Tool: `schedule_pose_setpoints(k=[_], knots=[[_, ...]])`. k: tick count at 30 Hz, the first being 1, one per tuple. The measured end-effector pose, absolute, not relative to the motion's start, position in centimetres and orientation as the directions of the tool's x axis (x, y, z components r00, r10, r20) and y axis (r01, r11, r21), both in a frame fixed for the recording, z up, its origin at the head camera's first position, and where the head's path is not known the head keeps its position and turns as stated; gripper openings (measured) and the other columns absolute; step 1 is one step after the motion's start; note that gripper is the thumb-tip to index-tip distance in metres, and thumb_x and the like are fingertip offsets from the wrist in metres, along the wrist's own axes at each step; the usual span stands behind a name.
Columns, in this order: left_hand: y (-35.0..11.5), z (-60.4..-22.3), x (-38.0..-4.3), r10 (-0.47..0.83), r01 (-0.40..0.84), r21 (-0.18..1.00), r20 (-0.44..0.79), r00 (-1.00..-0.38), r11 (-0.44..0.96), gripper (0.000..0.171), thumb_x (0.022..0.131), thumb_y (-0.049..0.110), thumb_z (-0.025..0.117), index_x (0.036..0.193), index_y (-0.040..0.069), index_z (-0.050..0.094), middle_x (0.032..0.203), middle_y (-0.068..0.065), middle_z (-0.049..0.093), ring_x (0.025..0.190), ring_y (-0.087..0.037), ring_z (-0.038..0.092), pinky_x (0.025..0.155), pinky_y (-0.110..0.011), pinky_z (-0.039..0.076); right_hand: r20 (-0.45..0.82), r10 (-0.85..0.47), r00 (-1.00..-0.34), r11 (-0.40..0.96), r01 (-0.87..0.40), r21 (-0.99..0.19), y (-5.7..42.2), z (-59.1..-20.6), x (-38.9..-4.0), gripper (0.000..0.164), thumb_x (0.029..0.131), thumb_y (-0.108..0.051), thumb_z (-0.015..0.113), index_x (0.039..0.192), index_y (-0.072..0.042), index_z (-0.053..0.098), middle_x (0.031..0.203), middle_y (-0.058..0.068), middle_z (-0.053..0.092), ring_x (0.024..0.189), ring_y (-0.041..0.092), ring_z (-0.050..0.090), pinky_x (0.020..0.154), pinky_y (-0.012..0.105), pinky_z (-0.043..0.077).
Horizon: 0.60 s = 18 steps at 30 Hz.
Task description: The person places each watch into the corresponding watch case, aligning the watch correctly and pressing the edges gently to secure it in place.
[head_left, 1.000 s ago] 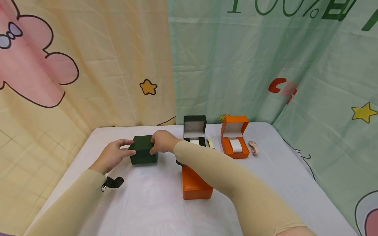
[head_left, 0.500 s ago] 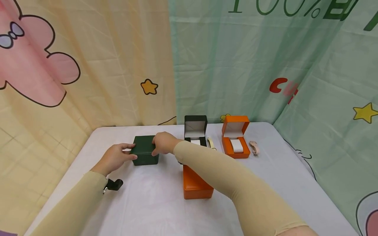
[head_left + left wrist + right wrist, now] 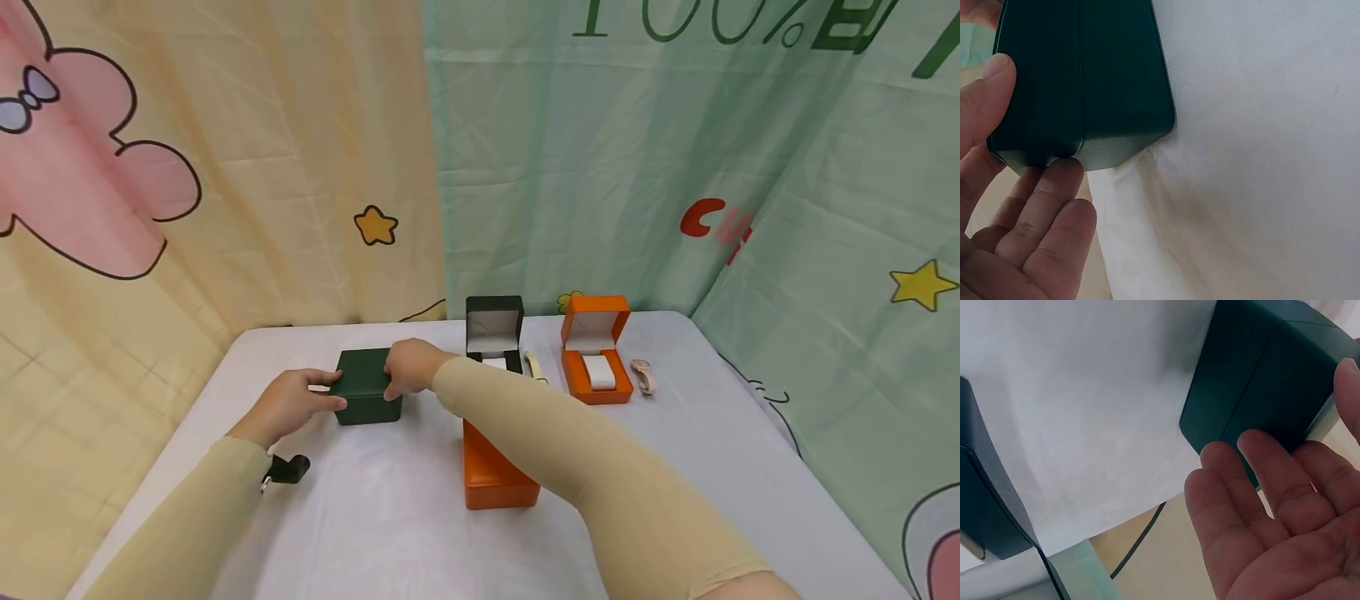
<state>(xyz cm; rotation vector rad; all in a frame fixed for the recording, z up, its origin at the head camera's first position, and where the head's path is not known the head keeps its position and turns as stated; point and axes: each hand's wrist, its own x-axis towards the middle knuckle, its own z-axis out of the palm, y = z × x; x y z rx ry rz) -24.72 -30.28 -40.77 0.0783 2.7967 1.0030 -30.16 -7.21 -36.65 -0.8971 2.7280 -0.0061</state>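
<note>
A closed dark green box (image 3: 363, 385) sits on the white-covered table, left of the middle. My left hand (image 3: 285, 406) holds its left side, thumb at the front, as the left wrist view shows the thumb on the green box (image 3: 1079, 75) and fingers against its end. My right hand (image 3: 417, 365) grips the opposite side; in the right wrist view its fingertips lie against the end of the green box (image 3: 1272, 381). A thin seam between lid and base shows in both wrist views. The box's far side is hidden in the head view.
Behind my right forearm stands an open dark green box (image 3: 494, 321), a light-strapped watch (image 3: 532, 365) beside it. Further right are an open orange box (image 3: 597, 321) with a white cushion (image 3: 600, 372) and a pink watch (image 3: 642, 377). A closed orange box (image 3: 501, 479) lies under the forearm.
The green box has shifted slightly right and towards me, and sits a little straighter. My left hand has come slightly nearer with it; both hands keep hold.
</note>
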Motion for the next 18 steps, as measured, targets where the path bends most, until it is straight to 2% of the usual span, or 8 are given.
schedule_pose_setpoints(k=[11, 18], knots=[[-30.31, -41.20, -24.81, 0.103, -0.012, 0.643, -0.141, -0.985, 0.766, 0.070, 0.091, 0.038, 0.082, 0.151, 0.011, 0.058, 0.151, -0.025, 0.057, 0.144, -0.048, 0.046, 0.110, -0.059, 0.046, -0.273, -0.557, -0.785, 0.828, -0.551, -0.103, -7.24, -36.46, -29.95, 0.054, 0.098, -0.043, 0.075, 0.144, -0.018, 0.066, 0.144, -0.003, 0.067, 0.118, 0.010, 0.063, 0.111, 0.025, 0.050], [-30.16, -41.01, -24.48, 0.097, -0.013, 0.639, -0.137, -0.986, 0.769, 0.071, 0.090, 0.039, 0.083, 0.150, 0.010, 0.059, 0.148, -0.025, 0.059, 0.143, -0.049, 0.046, 0.108, -0.059, 0.047, -0.269, -0.559, -0.784, 0.824, -0.562, -0.074, -7.31, -36.68, -30.14, 0.055, 0.098, -0.045, 0.074, 0.146, -0.021, 0.065, 0.146, -0.005, 0.066, 0.123, 0.010, 0.063, 0.113, 0.025, 0.048]])
